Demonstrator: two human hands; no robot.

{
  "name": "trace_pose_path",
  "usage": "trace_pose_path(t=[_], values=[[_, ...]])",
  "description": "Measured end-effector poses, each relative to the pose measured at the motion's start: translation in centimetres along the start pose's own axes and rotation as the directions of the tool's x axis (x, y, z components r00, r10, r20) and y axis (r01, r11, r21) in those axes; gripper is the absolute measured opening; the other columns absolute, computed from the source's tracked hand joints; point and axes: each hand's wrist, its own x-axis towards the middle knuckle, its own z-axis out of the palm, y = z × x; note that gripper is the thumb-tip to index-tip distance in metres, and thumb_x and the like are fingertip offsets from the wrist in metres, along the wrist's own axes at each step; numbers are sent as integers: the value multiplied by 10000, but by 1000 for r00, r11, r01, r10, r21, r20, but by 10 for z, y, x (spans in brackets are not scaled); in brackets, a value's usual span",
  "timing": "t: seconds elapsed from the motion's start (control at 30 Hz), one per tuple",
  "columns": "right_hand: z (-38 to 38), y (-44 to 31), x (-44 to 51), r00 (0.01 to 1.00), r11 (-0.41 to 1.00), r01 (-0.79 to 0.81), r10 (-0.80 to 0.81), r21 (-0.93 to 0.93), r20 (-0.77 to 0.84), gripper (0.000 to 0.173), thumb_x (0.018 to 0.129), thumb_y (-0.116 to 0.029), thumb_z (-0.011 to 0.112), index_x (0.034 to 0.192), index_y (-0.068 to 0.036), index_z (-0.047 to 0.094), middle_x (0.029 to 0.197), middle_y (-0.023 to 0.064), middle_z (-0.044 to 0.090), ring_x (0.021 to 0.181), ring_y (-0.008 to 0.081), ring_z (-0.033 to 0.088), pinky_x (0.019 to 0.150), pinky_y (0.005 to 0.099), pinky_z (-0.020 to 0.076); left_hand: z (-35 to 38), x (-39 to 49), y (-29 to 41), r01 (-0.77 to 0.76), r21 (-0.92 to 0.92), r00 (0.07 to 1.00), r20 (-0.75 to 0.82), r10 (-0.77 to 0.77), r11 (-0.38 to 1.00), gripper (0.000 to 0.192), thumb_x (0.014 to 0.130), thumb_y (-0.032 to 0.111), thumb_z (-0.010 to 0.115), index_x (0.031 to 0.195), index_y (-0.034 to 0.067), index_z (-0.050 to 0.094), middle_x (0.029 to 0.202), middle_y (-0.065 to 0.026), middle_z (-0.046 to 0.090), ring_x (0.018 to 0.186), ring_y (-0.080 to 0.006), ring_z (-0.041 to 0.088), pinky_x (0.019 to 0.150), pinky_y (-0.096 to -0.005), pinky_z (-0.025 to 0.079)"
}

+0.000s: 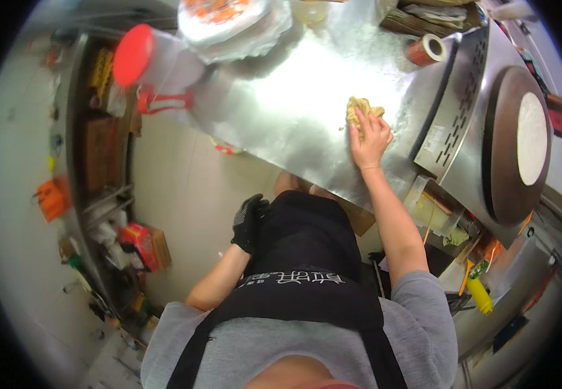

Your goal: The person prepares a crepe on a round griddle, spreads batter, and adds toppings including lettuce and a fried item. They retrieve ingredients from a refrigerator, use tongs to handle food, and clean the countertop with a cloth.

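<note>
My bare right hand (370, 142) presses on a crumpled yellowish cloth (357, 108) lying on a stainless-steel worktop (271, 121). The fingers rest over the cloth, and part of it bunches out beyond them. My left hand (249, 221), in a black dotted glove, hangs low by the side of my black apron (310, 233). Its fingers are partly hidden against the apron, and nothing can be made out in it. Right of the worktop stands a round griddle (502, 146) with a pale, thin disc of batter or pancake (533, 138) on it.
A clear pitcher with a red lid (135, 54) stands at the worktop's left edge. Beyond it are plastic-wrapped food (227, 24) and a tape roll (426, 50). A yellow squeeze bottle (480, 295) and food containers (434, 209) are at right. Shelving with boxes (101, 150) runs along the left.
</note>
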Motion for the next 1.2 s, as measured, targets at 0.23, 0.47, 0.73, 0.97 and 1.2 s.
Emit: trace_pose_path(t=[0.23, 0.47, 0.73, 0.97, 1.2], values=[[105, -146, -71, 997, 963, 53, -66, 265, 40, 341, 765, -226, 578, 1106, -213, 578, 1014, 2, 561, 919, 231, 482, 803, 402, 332, -52, -22, -9, -87, -141, 996, -2, 88, 986, 275, 879, 216, 493, 1084, 33, 507, 889, -97, 570, 830, -236, 567, 788, -375, 481], [113, -288, -39, 992, 758, 124, -78, 641, -100, 169, 773, -117, 575, 937, -100, 613, 875, 46, 562, 833, 249, 489, 760, 374, 386, -74, -33, 46, -194, -22, 973, 127, 195, 981, 266, 867, 178, 500, 1080, 20, 519, 900, -122, 571, 841, -245, 574, 783, -387, 492], [-20, -73, -96, 845, 884, -445, 468, 145, -258, 291, 862, -218, 457, 1095, -59, 530, 1025, 113, 534, 976, 289, 468, 873, 424, 355, -145, 1, 81, -224, 46, 964, 157, 215, 973, 307, 836, 155, 548, 1115, 35, 500, 935, -120, 568, 844, -243, 576, 776, -388, 501], [81, -161, -45, 903, 957, -291, 272, -7, -331, 239, 761, -175, 534, 985, -92, 541, 907, 96, 553, 836, 270, 508, 733, 414, 386, -85, 72, 244, -798, 432, 554, 250, 794, 420, 674, 738, 86, 696, 1289, -2, 316, 1241, -134, 412, 1121, -232, 427, 915, -328, 400], [137, -274, -45, 928, 864, 371, -343, 341, -142, 87, 665, -175, 589, 749, -164, 570, 690, 19, 549, 677, 220, 553, 556, 364, 441, -37, 117, 331, -427, 159, 859, 378, 345, 890, 405, 841, 144, 503, 1231, 54, 444, 1254, -138, 462, 1136, -285, 453, 871, -527, 421]])
